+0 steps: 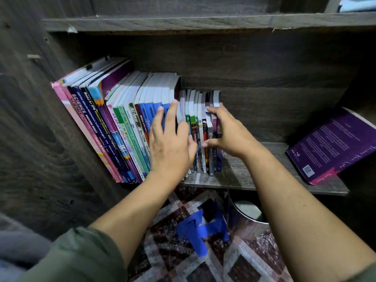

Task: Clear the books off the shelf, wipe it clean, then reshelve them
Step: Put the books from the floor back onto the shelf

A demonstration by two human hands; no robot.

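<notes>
Books [130,127] stand left on shelf [244,176].

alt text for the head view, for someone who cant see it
Two bare hands work at a row of books on a dark wooden shelf: the left hand presses flat on the spines while the right hand grips the small books at its right end. A purple book lies tilted farther right.

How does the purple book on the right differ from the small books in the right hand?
The purple book leans, cover showing; the small books stand upright, spines outward. The purple book is alone and untouched; the small books are packed together, gripped by the right hand. Both rest on one shelf.
</notes>
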